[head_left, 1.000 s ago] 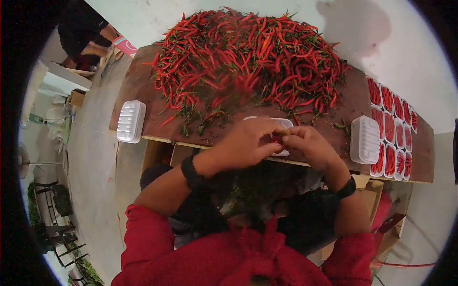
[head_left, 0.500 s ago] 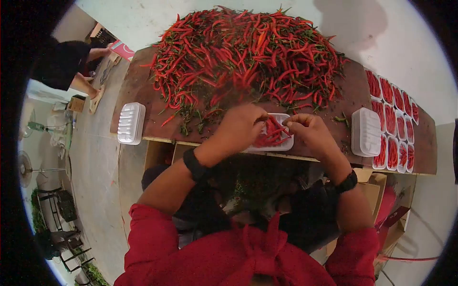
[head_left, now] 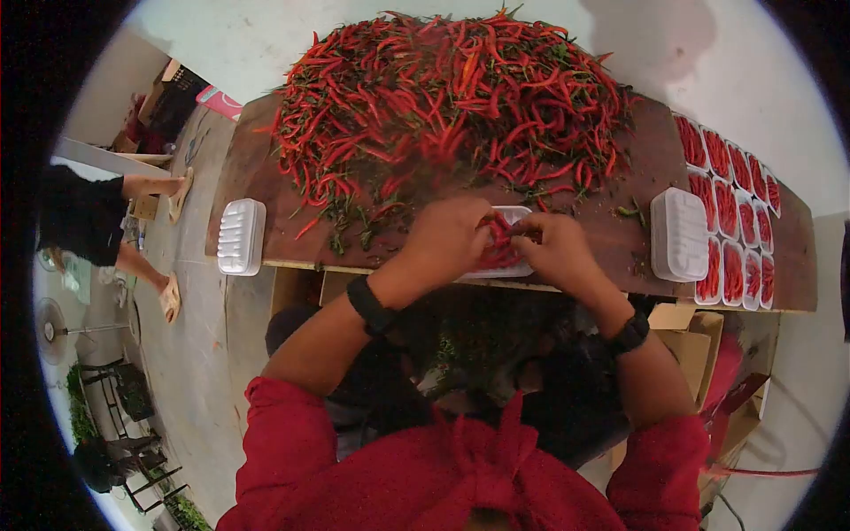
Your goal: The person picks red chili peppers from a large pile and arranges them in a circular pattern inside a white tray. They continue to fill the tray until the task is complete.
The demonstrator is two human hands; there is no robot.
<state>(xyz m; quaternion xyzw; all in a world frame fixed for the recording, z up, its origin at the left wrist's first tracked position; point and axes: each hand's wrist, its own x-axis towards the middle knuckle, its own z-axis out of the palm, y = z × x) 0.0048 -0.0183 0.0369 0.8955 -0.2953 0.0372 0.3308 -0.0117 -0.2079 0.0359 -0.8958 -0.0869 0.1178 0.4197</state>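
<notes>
A white plastic tray [head_left: 515, 213] of red chili peppers [head_left: 498, 245] sits at the near edge of the table, between my hands. My left hand [head_left: 445, 237] reaches over its left side, fingers closed on a red chili at the top. On the right side, my right hand [head_left: 560, 250] pinches at the chilies with thumb and forefinger; the grip is partly hidden by the fingers. Behind the tray rises a big heap of red chilies with green stems [head_left: 443, 97].
Stacked white trays stand at the left [head_left: 241, 237] and the right [head_left: 679, 234]. Several filled chili trays [head_left: 728, 208] lie in rows at the far right. Cardboard boxes [head_left: 691, 350] are below the table. Another person [head_left: 84, 212] walks on the floor at left.
My right hand has moved left and inward over the tray, closer to my left hand. The other person has moved towards the lower left.
</notes>
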